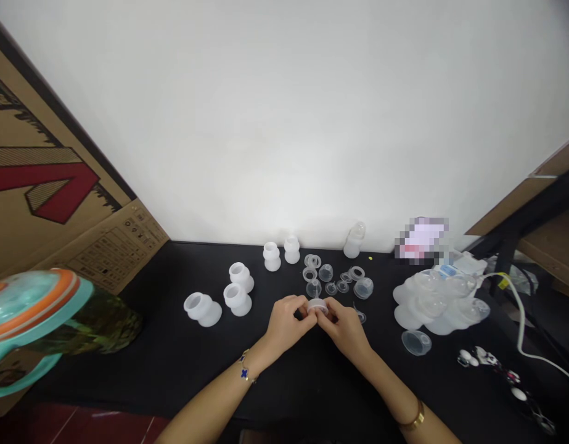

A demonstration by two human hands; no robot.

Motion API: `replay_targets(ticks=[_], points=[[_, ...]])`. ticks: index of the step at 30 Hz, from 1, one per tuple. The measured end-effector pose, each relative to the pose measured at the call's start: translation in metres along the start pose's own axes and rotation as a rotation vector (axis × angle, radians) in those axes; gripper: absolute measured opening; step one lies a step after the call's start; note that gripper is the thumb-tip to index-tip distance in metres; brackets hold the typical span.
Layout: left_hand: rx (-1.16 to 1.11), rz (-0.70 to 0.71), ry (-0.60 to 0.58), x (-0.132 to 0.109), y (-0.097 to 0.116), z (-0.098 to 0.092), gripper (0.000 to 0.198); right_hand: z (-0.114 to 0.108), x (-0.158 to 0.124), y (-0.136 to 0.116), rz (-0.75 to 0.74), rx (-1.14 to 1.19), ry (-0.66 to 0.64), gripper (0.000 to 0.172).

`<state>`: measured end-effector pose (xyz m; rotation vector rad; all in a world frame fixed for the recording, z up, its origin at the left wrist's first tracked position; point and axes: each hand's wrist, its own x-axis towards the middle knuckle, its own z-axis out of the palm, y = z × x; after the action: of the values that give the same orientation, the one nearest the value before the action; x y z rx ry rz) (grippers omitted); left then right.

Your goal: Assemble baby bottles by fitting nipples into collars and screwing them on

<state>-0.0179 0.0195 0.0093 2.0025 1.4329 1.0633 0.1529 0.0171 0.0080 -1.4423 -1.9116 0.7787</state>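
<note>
In front of me my left hand [288, 320] and my right hand [345, 328] meet with bent fingers on a white baby bottle collar ring [317, 304], pinched from both sides. A clear nipple [314, 287] shows just above the ring; whether it sits in the ring or behind it I cannot tell. Beyond my hands lie loose collar rings [309, 274], several clear nipples [343, 286] and clear dome caps [363, 287]. To the left stand open white bottle bodies [238, 300], one of them [203, 309] tilted.
Capped bottles [432, 302] cluster at the right beside a loose clear cap [416, 343]. One assembled bottle [355, 240] stands near the wall. A large teal-lidded jug [81, 308] and a cardboard box [122, 246] occupy the left. A white cable [521, 327] and small trinkets [492, 364] lie far right.
</note>
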Motion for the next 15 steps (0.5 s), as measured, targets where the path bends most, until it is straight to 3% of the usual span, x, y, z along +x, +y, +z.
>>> replay_targets(ticks=[15], points=[[0.023, 0.0, -0.013, 0.0, 0.0025, 0.0, 0.024, 0.0003, -0.0002, -0.0016, -0.015, -0.049, 0.037, 0.029]])
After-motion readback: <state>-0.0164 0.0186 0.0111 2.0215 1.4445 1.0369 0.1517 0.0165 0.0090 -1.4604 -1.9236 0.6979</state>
